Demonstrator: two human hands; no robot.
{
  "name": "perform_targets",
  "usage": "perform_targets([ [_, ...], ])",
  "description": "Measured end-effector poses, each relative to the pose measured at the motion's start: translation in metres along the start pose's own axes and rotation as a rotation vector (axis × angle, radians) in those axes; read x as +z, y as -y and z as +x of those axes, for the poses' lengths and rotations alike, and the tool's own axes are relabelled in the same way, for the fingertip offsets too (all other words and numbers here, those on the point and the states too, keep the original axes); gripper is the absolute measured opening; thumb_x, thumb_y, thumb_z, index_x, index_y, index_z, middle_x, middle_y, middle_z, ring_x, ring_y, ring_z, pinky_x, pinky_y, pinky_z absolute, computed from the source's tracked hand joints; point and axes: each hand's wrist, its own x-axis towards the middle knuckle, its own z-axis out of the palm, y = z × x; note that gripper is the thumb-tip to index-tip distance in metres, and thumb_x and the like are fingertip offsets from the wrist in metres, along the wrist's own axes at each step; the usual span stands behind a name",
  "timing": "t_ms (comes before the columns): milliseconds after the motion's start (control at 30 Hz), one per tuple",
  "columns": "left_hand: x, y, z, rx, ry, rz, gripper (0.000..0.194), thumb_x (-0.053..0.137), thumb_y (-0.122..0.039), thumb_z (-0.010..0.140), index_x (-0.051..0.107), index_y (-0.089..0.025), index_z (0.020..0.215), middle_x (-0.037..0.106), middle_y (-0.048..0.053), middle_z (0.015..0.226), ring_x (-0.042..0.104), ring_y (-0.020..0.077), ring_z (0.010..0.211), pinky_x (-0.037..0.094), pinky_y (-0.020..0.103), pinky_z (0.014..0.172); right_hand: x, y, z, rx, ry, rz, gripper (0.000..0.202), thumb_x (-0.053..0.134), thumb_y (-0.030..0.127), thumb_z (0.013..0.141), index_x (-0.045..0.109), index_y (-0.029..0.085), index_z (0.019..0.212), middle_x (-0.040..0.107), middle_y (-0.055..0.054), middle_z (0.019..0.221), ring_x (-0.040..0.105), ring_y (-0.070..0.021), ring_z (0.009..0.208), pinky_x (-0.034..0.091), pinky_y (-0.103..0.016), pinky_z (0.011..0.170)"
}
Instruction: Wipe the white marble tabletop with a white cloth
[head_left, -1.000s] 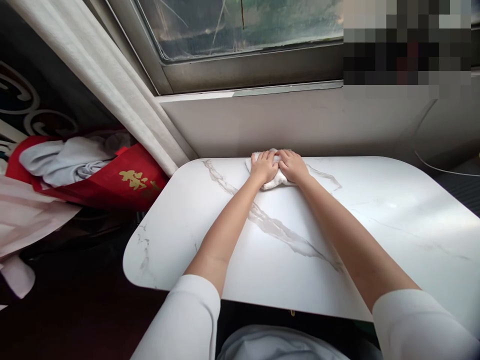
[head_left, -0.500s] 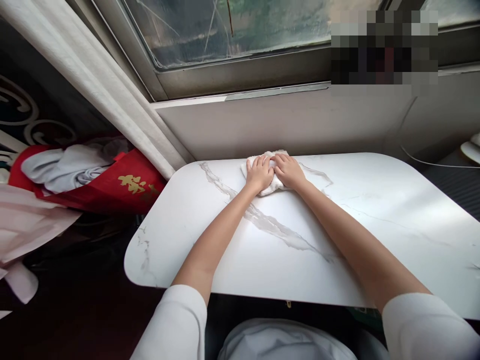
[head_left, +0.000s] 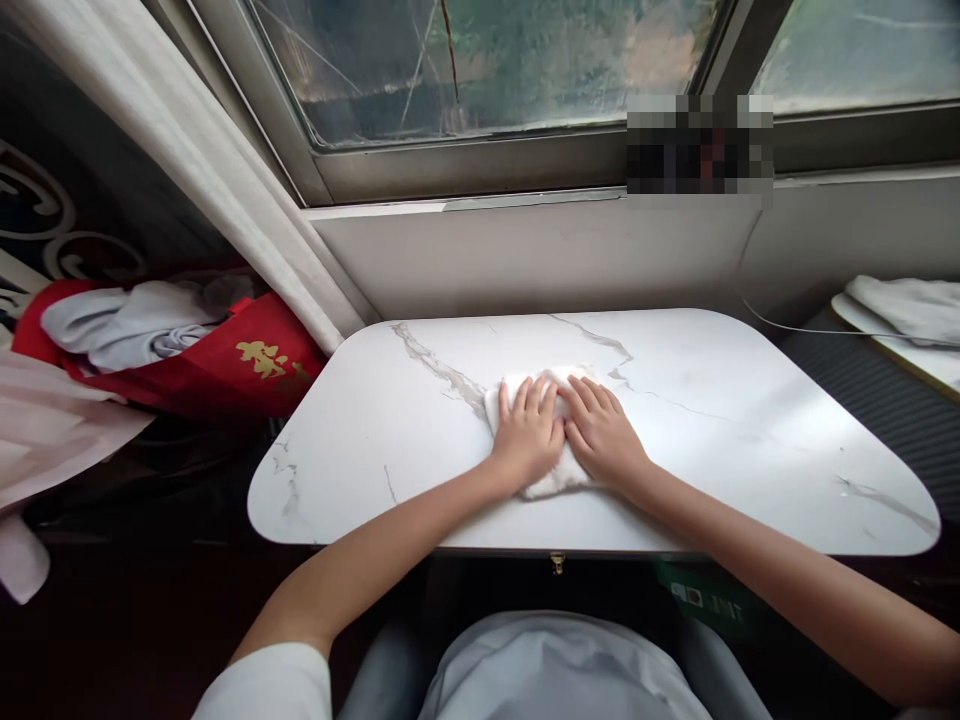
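Observation:
A white cloth [head_left: 551, 486] lies on the white marbled tabletop [head_left: 337, 430], around the middle of its width. My left hand [head_left: 529, 430] presses flat on the cloth's left part, fingers spread and pointing to the window. Beside it, my right hand [head_left: 604, 430] rests on the cloth's right part, its fingers stretched out too. The two hands nearly touch at the thumbs. Part of the cloth is hidden under both palms.
Behind the table are a wall and a window [head_left: 480, 70]. At left hang a pale curtain [head_left: 217, 190] and a red bag [head_left: 225, 350] holding grey fabric. A white folded cloth [head_left: 911, 305] lies on a board at right, near a thin cable [head_left: 810, 328].
Both hands and the cloth have moved from the table's far edge toward my body. My elbows are now bent farther outward, and the view has shifted slightly to the right.

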Motion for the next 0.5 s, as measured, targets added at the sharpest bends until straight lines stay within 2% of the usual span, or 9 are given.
perform_targets([
  [133,-0.002,-0.023,-0.042,0.056,-0.013,0.017,0.053,0.025,-0.032,0.098,0.034,-0.008,0.144,0.028,0.012,0.154,0.022,0.029,0.143,0.014,0.058,0.116,-0.015,0.007,-0.044,-0.076,-0.004,0.02,0.048,0.029,0.025,0.093,0.044,0.012,0.137,0.044,-0.014,0.143,0.033,-0.0281,0.135,0.031,-0.047,0.109],
  [267,-0.002,-0.039,-0.067,0.127,-0.05,0.043,0.055,0.023,-0.035,0.098,0.034,-0.005,0.144,0.029,0.015,0.153,0.022,0.0313,0.142,0.018,0.06,0.114,-0.029,0.01,-0.073,-0.112,-0.019,0.03,0.051,0.031,0.023,0.093,0.034,0.015,0.143,0.04,-0.013,0.147,0.029,-0.0277,0.138,0.032,-0.049,0.108],
  [400,-0.004,-0.045,-0.071,0.181,-0.012,0.03,0.057,0.019,-0.034,0.099,0.032,-0.001,0.144,0.028,0.018,0.153,0.021,0.0328,0.143,0.018,0.064,0.112,-0.035,0.008,-0.082,-0.129,-0.021,0.049,0.053,0.032,0.022,0.092,0.03,0.016,0.144,0.039,-0.013,0.146,0.029,-0.0272,0.138,0.033,-0.049,0.107],
  [500,-0.005,-0.042,-0.055,0.192,0.055,-0.007,0.058,0.019,-0.035,0.098,0.031,-0.002,0.144,0.027,0.018,0.153,0.019,0.0314,0.143,0.015,0.064,0.113,-0.032,0.0,-0.071,-0.108,0.002,0.059,0.048,0.032,0.021,0.091,0.038,0.014,0.138,0.043,-0.014,0.144,0.032,-0.0274,0.136,0.033,-0.048,0.107],
])
